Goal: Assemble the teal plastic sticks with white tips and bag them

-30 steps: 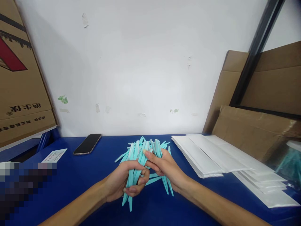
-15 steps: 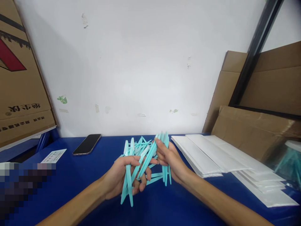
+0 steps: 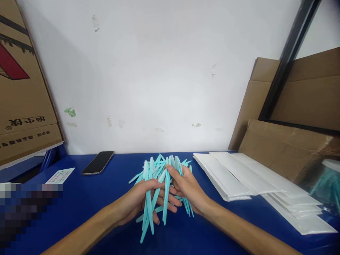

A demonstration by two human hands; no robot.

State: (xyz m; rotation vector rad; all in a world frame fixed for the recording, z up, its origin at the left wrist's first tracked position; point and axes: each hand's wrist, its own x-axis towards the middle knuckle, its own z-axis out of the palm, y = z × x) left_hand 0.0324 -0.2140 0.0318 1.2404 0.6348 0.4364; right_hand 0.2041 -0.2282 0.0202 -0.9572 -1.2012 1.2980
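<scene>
My left hand (image 3: 132, 202) is closed around several slim turquoise eyebrow razors (image 3: 149, 209). Their pale heads point up and the tapered handles hang below my palm. Close beside it, my right hand (image 3: 190, 184) grips another bunch of eyebrow razors (image 3: 177, 164), thumb across the front. One razor (image 3: 166, 198) stands between the two hands, at the right thumb and in front of the left fingers. Behind both hands lies a loose heap of the same razors (image 3: 158, 162), partly hidden by them, on the blue table (image 3: 106, 198).
A dark phone (image 3: 98, 163) and a printed card (image 3: 60, 176) lie at left. Stacked white flat packs (image 3: 233, 173) lie at right, near a clear container of turquoise pieces (image 3: 325, 184). Cardboard boxes (image 3: 29, 92) stand at the left edge and cardboard (image 3: 281, 148) at the right.
My right hand has moved left and slightly down with its bunch, closer to my left hand. The left fingers have stretched toward it, and the razors in both hands have shifted.
</scene>
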